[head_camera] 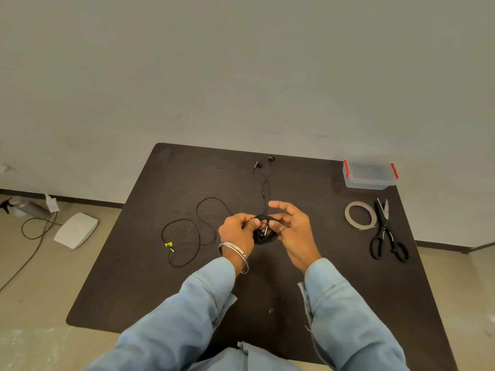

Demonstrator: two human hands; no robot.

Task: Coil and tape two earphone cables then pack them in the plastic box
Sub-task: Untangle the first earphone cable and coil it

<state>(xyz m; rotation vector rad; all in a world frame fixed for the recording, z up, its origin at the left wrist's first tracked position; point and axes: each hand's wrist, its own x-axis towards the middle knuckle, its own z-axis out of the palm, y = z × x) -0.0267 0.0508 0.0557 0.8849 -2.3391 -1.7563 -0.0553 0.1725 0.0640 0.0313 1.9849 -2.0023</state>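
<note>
Over the middle of the dark table, my left hand and my right hand both pinch a small coil of black earphone cable. The coil hangs between my fingers, a silver plug showing inside it. Its free end runs away to two earbuds lying near the far edge. A second black cable lies loose in loops to the left, ending in a plug with a yellow tag. The clear plastic box with red clips stands shut at the far right corner.
A roll of tape lies right of my hands, with black scissors just beside it. On the floor to the left are a white flat device, a bottle and trailing wires. The wall stands behind the table.
</note>
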